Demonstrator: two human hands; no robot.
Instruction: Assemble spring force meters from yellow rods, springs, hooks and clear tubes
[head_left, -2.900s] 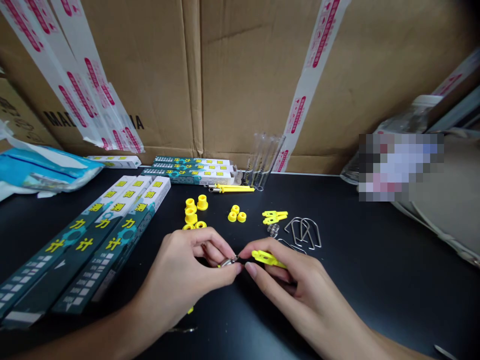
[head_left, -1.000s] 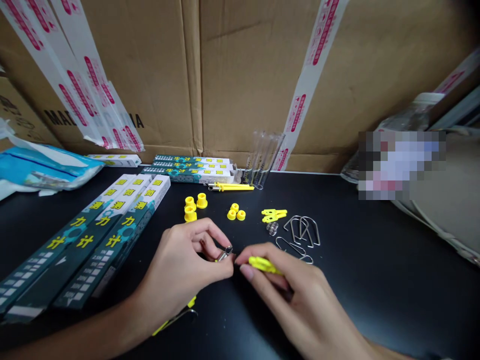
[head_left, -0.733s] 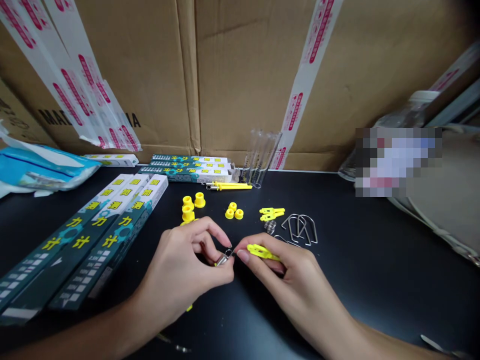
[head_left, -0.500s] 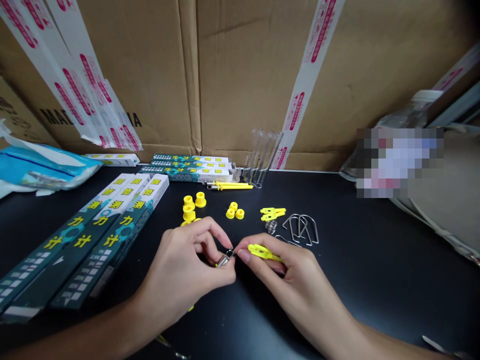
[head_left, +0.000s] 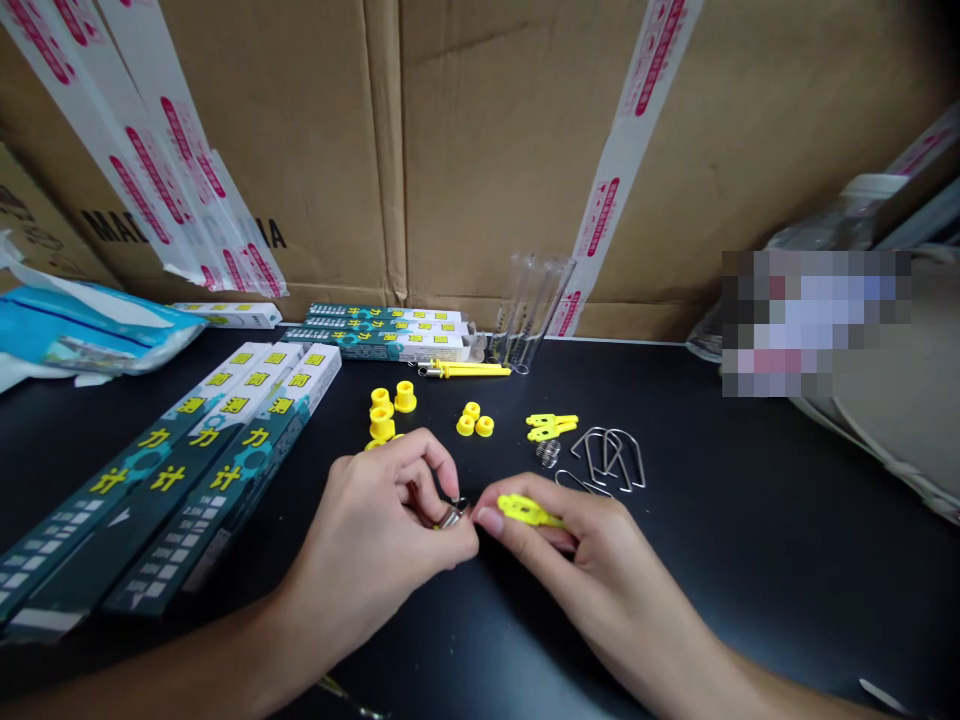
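Observation:
Between the thumb and fingers of my left hand (head_left: 390,515) is a small metal coil spring (head_left: 451,516) with a loop at its end. My right hand (head_left: 574,540) is pinched around a flat yellow plastic piece (head_left: 527,510) with slots in it. Its thumb and fingertip meet close to the spring's loop; whether they touch the loop I cannot tell. Ahead of my hands on the black table lie two similar yellow pieces (head_left: 551,428), small coiled springs (head_left: 548,454), bent metal hooks (head_left: 611,455), three small yellow caps (head_left: 472,420) and several larger yellow caps (head_left: 381,422).
Long printed boxes (head_left: 225,450) lie on the left, and more boxes (head_left: 382,335) at the back. Clear tubes (head_left: 529,310) stand beside yellow rods with springs (head_left: 469,370). A blue packet (head_left: 90,325), a plastic bottle (head_left: 840,215) and a large cardboard box (head_left: 480,150) border the table.
The view has shifted slightly. Both hands keep nearly the same pose, and the spring's loop sits a little lower between the fingertips.

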